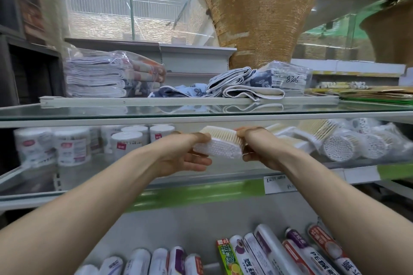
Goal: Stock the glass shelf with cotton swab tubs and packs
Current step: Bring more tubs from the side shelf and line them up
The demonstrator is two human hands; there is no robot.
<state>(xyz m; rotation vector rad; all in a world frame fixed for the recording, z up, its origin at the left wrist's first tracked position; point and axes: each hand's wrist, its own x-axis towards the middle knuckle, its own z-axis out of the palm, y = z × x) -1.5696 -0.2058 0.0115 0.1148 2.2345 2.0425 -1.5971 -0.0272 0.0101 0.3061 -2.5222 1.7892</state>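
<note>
The cotton swab pack (218, 146) sits at frame centre, just above the glass shelf (107, 167). The left hand (185, 154) and right hand (259, 149) each have a grip pinching one end. The sticks point inward, toward the gap between the tubs (71, 147) and the packs (339, 147).

Folded towels (96, 76) above, wrap rolls (266, 250) below

Two bare hands: one left hand (185, 157), one right hand (259, 152). One flat clear pack of white cotton swabs (218, 149). About seven round white plastic tubs with red labels (71, 147), though the back ones are hard to see. Two clear bags of folded cloths (96, 76). One long green box (228, 257).
</note>
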